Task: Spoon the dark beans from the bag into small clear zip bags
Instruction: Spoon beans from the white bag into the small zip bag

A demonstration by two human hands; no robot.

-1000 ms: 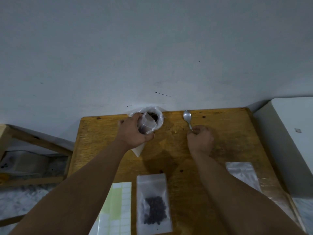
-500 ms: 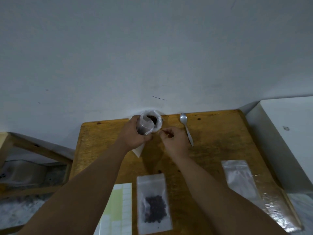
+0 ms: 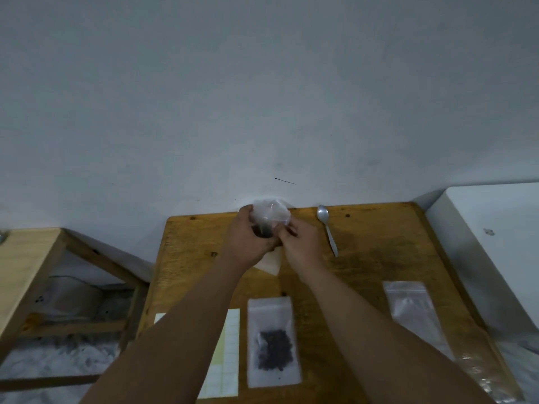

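Head view | small clear plastic zip bag (image 3: 269, 217) of dark beans (image 3: 264, 230), raised at far edge of brown wooden table (image 3: 379, 258) | left hand (image 3: 248, 243) curled round its base, right hand (image 3: 300, 243) pinching its side | likely light, limp, slick: you'd best pinch the zip strip, cradle the bottom

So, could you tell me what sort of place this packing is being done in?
Likely a modest home or small workshop corner used for hand packing: a worn wooden table against a bare painted wall, a sheet of labels, and a zip bag of dark beans laid out.
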